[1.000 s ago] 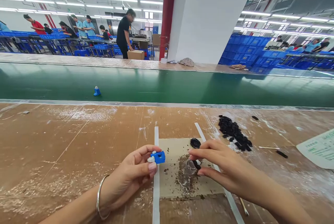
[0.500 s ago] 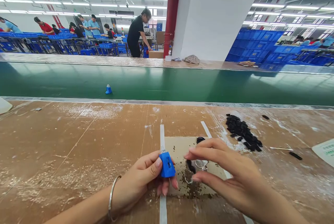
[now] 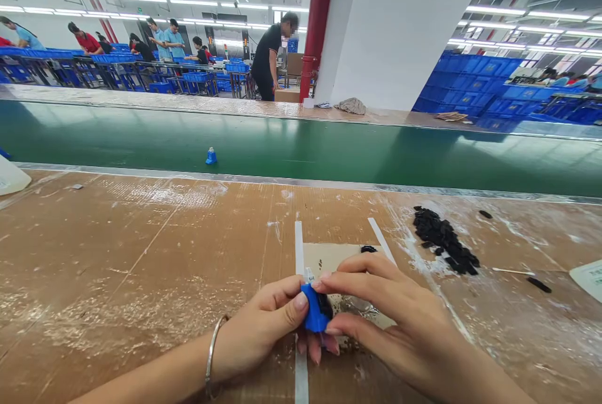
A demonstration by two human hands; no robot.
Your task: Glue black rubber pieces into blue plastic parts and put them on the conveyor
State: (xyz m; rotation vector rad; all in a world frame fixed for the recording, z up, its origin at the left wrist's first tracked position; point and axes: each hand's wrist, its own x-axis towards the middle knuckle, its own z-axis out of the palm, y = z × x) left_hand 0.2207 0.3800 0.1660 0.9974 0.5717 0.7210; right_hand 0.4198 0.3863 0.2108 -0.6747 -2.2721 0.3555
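Note:
My left hand (image 3: 270, 310) holds a small blue plastic housing (image 3: 311, 308) between thumb and fingers, its clear tip (image 3: 309, 275) pointing away from me. My right hand (image 3: 395, 307) has its thumb and index fingertip at the housing's right side, pinching a small black pad (image 3: 325, 305) against it. The fingers partly cover the pad, so how it sits there is hidden. Beneath both hands lies a beige board (image 3: 329, 255) with wet dark spots, and a clear round piece (image 3: 360, 305) shows between the right fingers. Another black piece (image 3: 368, 249) lies at the board's far edge.
A pile of black pads (image 3: 444, 241) lies to the right, near a cotton swab (image 3: 512, 270). Beyond the brown tabletop (image 3: 141, 253) runs a green conveyor belt (image 3: 329, 150) carrying another blue housing (image 3: 211, 157). People work at far tables by stacked blue crates (image 3: 470, 81).
My right hand has moved left, bringing the black pad from above the board onto the blue housing's side. The left hand still holds the housing, now turned slightly. The view has shifted a little.

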